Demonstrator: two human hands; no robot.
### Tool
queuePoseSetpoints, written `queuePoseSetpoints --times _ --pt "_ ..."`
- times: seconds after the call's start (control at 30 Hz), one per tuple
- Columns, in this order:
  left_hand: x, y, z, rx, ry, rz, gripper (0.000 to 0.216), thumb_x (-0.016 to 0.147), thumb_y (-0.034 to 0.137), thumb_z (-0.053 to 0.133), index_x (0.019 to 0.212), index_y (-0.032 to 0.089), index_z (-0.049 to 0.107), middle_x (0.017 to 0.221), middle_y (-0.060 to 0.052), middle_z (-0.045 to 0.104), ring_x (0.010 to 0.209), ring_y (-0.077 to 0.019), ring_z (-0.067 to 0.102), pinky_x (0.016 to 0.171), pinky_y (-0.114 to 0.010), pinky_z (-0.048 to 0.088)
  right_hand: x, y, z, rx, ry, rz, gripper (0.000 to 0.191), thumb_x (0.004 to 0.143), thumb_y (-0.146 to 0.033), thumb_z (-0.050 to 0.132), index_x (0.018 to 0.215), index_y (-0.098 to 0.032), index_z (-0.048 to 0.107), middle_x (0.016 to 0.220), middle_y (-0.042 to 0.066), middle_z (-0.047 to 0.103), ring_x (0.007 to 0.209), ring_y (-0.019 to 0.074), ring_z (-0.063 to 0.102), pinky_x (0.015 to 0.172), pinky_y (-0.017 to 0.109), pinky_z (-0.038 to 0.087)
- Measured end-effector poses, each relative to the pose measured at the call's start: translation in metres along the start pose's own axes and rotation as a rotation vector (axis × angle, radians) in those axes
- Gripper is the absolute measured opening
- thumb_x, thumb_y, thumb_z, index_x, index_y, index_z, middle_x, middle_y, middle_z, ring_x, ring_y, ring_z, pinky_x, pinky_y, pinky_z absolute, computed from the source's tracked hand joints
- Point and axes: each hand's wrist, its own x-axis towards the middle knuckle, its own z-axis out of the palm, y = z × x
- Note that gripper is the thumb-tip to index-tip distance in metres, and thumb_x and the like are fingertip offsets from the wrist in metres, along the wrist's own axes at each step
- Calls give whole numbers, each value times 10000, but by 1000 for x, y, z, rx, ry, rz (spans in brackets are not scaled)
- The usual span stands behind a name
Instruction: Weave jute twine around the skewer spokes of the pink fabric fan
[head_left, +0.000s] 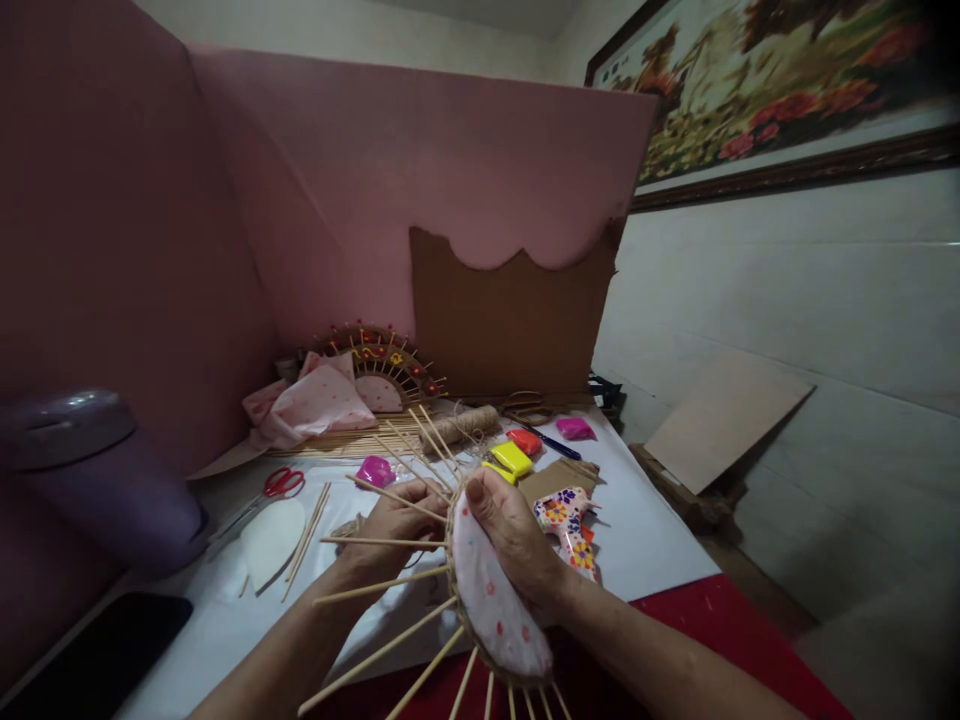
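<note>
A person's right hand (pixel 519 535) pinches a half-round piece (pixel 491 600) covered in dotted cloth, thumb in front and fingers behind, holding it tilted above the near side of a white-covered bench (pixel 637 540), with wooden sticks (pixel 384 585) fanning from its curved rim. The left hand (pixel 405 518) curls among the sticks there, fingertips partly hidden; whether they pinch anything, one cannot tell. A flowered glue gun (pixel 574 528) lies right of the right hand, red-handled scissors (pixel 283 483) lie at left, and a decorated fan (pixel 379 392) stands behind beside pink cloth (pixel 322 402)
</note>
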Motion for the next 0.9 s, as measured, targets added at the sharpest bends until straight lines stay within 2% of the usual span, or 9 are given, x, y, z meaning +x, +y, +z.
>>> queuePoseSetpoints --times 0.1,0.2,0.4,0.47,0.63,0.7,0.77,0.83,0.9 --pt "-2 2 2 -8 -19 -2 254 614 296 702 541 128 526 457 41 481 405 -58 378 431 -196 253 0 1 1 11 18 15 374 793 -540 455 742 -170 455 644 -39 424 590 80 400 571 212 348" --pt "-3 1 1 -19 -20 13 244 623 264 699 538 129 516 462 42 475 401 -50 358 419 -191 230 0 2 2 133 20 145 446 756 -615 437 743 -170 463 582 -40 458 512 72 424 498 202 350" --pt "-2 -6 2 -80 -42 -8 245 701 286 656 576 116 531 488 40 453 420 -38 336 404 -168 207 6 7 0 425 -197 444 542 735 -711 319 620 -189 402 353 -75 400 230 59 298 291 201 249" --pt "-3 -7 4 -143 -16 -45 233 685 289 675 603 114 545 531 29 483 429 -36 352 396 -159 218 8 8 -1 487 -243 476 532 748 -699 318 617 -190 396 353 -82 400 209 55 288 273 197 234" --pt "-6 -7 9 -230 29 -124 222 649 250 707 584 117 541 574 -12 561 477 -59 458 397 -148 261 8 9 -8 535 -235 459 485 752 -657 391 700 -180 466 487 -68 505 224 15 264 281 189 193" --pt "-8 -6 11 -222 29 -107 248 653 263 704 559 117 527 527 0 543 423 -40 407 384 -146 236 7 10 -16 514 -356 479 480 742 -651 407 696 -183 498 451 -71 480 240 25 268 297 195 208" --pt "-9 -6 13 -220 33 -96 287 645 282 709 526 122 502 459 26 491 378 -26 340 375 -148 203 9 14 -25 508 -576 538 452 720 -633 446 727 -188 523 395 -81 436 273 56 320 307 189 222" --pt "-10 -6 16 -214 53 -87 317 625 285 721 494 126 480 406 43 444 364 -25 317 374 -152 182 16 21 -34 494 -675 591 475 709 -641 428 753 -180 533 365 -81 399 282 89 345 301 199 221" --pt "-11 -6 20 -197 89 -52 345 606 286 730 458 129 462 366 55 403 355 -25 302 375 -158 175 28 32 -42 477 -919 641 517 688 -685 378 748 -190 515 363 -65 448 292 116 393 323 215 269"
